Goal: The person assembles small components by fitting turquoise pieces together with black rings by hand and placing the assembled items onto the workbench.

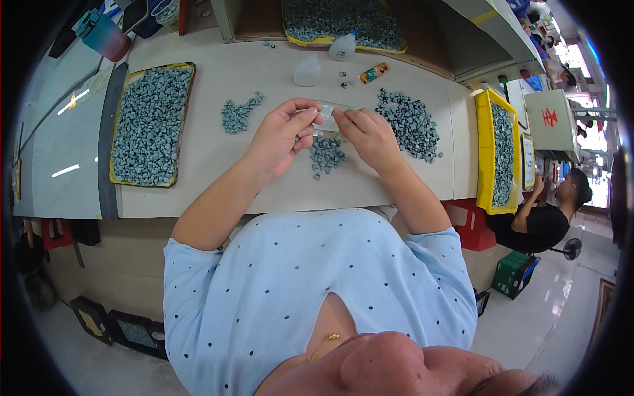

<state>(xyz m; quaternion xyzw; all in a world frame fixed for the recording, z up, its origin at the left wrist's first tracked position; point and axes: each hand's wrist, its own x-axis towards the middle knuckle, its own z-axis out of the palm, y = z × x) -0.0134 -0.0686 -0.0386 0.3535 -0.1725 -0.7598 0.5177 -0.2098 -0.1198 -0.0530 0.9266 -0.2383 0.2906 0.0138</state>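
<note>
My left hand [285,135] and my right hand [370,138] meet over the middle of the table, fingers of both closed in a pinch. A small clear piece [327,113] shows at the left fingertips; its kind is too small to tell. The right thumb and forefinger pinch close beside it, and what they hold is hidden. Behind the fingertips lies a clear flat plate [340,107], partly covered by my hands. Just below the hands is a small heap of grey-green pieces [327,155]. A larger heap of such pieces [406,125] spreads right of my right hand.
A smaller cluster [239,113] lies left. Trays of the pieces stand at left [150,125], under the back shelf [343,23] and, yellow, at right [498,148]. At the back are a squeeze bottle [343,46], a translucent container [308,71] and an orange-green tube [374,72]. A co-worker [541,211] sits right.
</note>
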